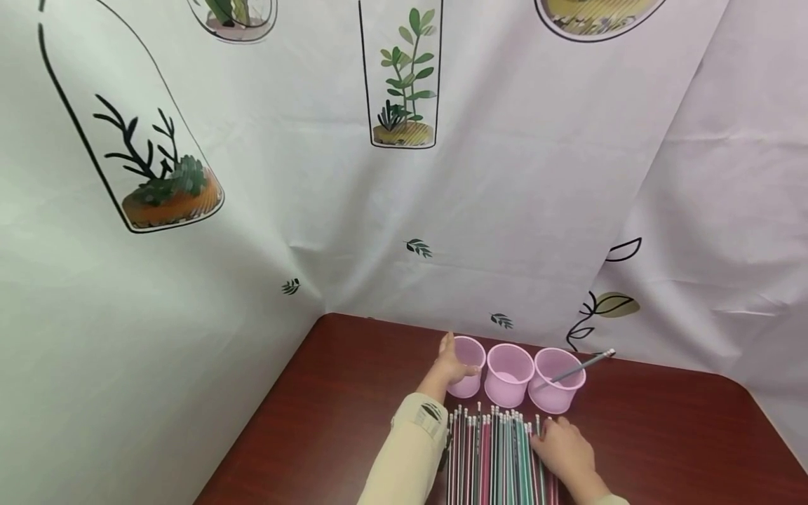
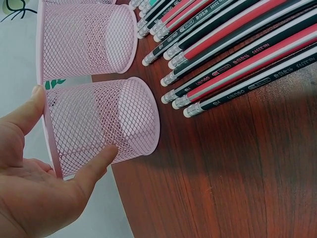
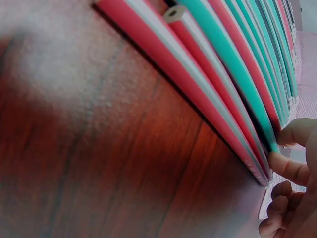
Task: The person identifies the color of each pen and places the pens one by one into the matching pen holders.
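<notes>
Spreading wide in the head view, the left hand touches the left cup, beside the middle cup; pencils lie before the latter. Left wrist: overpressing could tip the left cup. Right wrist: the right hand pinches a teal pencil; dragging might roll other pencils.

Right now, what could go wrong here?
1. Right hand pinches a teal pencil: the packed pencils beside it might drag along.
2. Left hand touches the left cup: a push could tip it.
3. Lone pencil leans past the rim of the right cup: a bump might dislodge it.
</notes>
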{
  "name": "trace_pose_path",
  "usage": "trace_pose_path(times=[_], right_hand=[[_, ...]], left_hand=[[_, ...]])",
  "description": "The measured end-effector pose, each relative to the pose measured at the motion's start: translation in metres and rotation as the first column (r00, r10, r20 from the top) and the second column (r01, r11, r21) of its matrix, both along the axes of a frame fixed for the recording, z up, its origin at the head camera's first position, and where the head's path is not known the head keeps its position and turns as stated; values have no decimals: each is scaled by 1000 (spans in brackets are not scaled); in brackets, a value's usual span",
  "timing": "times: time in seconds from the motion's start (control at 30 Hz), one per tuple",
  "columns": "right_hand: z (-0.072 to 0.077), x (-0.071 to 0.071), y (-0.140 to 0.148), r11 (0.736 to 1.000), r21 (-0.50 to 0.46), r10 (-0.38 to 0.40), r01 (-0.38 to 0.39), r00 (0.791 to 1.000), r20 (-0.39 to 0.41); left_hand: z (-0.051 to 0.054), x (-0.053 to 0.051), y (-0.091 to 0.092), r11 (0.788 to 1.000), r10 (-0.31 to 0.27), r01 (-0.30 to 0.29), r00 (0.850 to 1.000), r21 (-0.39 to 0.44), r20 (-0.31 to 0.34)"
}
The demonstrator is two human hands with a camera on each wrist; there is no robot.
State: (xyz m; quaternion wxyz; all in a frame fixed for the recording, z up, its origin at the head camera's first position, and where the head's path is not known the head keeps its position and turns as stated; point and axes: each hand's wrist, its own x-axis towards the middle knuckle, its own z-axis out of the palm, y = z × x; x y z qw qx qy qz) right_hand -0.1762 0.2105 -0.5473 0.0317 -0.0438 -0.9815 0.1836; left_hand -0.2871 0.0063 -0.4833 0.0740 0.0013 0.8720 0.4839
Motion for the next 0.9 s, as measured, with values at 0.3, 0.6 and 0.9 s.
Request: trace_pose_path(times=[0.3,0.6,0.9], right_hand=[[-1,-4,1,1000,20,4,-5,1000,23],[-1,-4,-2,999,-28,-15,16,1000,23],[13,-5,-5,990,-122,-60,64,998,33]], left_hand=[[1,1,0,1000,2,-2,1000,-8,-3],[6,4,-2,1000,-8,8,1000,5,3],[3,2,-1,1000,-8,8,1000,5,-11]])
